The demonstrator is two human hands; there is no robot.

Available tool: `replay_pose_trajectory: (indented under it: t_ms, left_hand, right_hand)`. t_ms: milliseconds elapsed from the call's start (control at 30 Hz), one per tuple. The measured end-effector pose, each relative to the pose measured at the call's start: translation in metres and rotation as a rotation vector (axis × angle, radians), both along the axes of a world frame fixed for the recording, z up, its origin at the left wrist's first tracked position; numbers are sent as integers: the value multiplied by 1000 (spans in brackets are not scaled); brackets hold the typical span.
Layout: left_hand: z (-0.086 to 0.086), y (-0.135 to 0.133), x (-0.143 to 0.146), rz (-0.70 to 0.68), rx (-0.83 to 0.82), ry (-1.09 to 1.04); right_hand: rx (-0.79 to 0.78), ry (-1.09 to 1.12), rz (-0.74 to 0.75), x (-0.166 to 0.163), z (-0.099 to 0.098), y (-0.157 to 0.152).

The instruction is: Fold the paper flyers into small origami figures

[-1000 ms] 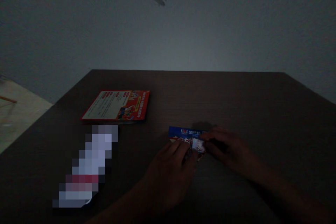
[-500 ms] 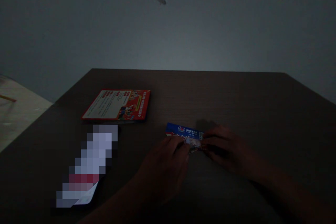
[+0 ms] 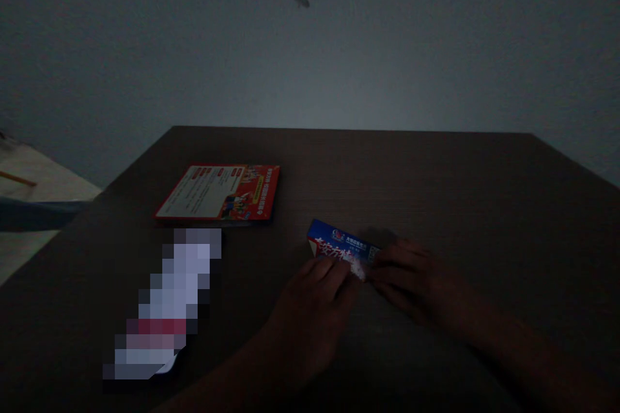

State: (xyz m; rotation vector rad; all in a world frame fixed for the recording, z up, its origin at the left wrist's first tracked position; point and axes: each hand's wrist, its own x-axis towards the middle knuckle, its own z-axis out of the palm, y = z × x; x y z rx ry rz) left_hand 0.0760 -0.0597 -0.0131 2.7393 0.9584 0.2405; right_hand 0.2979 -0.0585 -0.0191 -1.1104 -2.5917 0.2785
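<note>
A small blue printed packet (image 3: 339, 235), box-like, with white and red lettering, lies on the dark table between my hands. My left hand (image 3: 314, 303) has its fingers bent over the near side and covers part of the lettering. My right hand (image 3: 411, 277) grips the packet's right end with its fingers pressed together. A pale, shiny patch shows between my fingertips; dim light hides its detail. To the left rests a flat red and white printed box or booklet (image 3: 220, 192), which neither hand touches.
A phone-like device with a lit, pixelated screen (image 3: 169, 300) lies at the left on the brown table (image 3: 387, 168). Behind the table stands a grey wall (image 3: 411, 45). Past the left edge are a pale surface (image 3: 48, 174) and a dark blue strip (image 3: 43, 214).
The packet has tipped so its lettered near face shows more. My left hand has moved slightly right along its near edge. A dark blue strip has appeared beyond the table's left edge.
</note>
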Motion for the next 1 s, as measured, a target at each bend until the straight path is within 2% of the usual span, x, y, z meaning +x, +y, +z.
replay_pose_trajectory:
  t_ms: [233,500,1000]
  left_hand:
    - [4,0,1,-4,1,38]
    - [3,-3,2,10,-15,45]
    - [0,-5,2,-29,48,41]
  right_hand:
    - [-92,84,-44,-3,0,1]
    - [-164,229,-161,-9,-4,3]
    - [-287,316,-387,-18,-6,3]
